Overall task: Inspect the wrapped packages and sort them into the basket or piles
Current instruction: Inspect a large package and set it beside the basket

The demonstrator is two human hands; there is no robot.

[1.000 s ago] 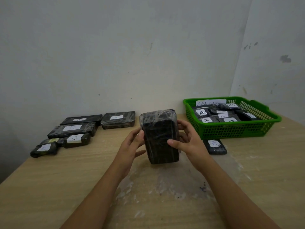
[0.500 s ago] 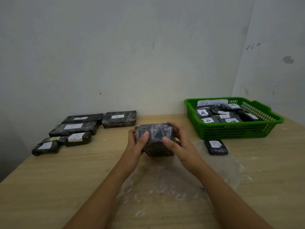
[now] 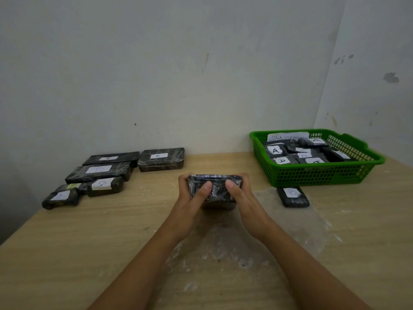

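Since a second ago you have tipped the wrapped package (image 3: 214, 191) down from standing on end to lying flat and low over the middle of the worktop (image 3: 111, 242), and your thumbs have come round onto its near face. Your left hand (image 3: 192, 198) grasps its left end and your right hand (image 3: 241, 195) its right end, fingers (image 3: 205, 186) curled over the far edge, both hands clenched on the plastic wrap. Whether its underside touches the wood, you cannot tell from here.

Far to your left lies the pile of sorted packages (image 3: 98, 173), black bundles with white labels, several marked B and one at the back marked A. One more, the B package by the wall (image 3: 161, 158), sits just right of that pile.

To your far right stands the green basket (image 3: 312, 175), holding several labelled bundles, most showing an A, with a paper sign (image 3: 287, 137) propped at its back. Just in front of the basket's near wall a single small B package (image 3: 292, 196) lies flat on the wood, apart from your right hand. A cloudy film patch (image 3: 279, 231) covers the wood beneath and beside your forearms.
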